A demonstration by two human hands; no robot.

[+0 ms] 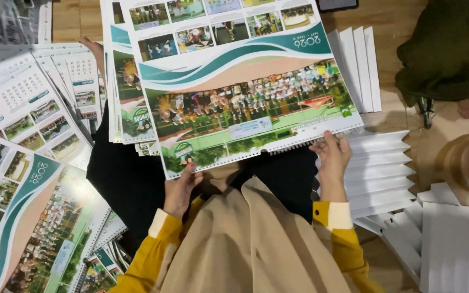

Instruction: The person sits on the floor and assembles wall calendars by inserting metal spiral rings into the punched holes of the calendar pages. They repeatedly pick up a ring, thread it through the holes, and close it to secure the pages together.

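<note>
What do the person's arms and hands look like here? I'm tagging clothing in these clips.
Both arms wear mustard-yellow long sleeves ending in pale cream cuffs at the wrists. The left hand and right hand are bare: no gloves, and no rings or watch that I can make out. A beige cloth drapes between the arms.

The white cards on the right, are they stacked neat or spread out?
Spread out. The white cards lie fanned, each edge showing past the next, beside the right hand.

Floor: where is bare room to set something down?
Bare wood floor shows between the white strips and the dark cloth. Left is crowded with calendar sheets; right with folded white card. Both hands hold a calendar.
</note>
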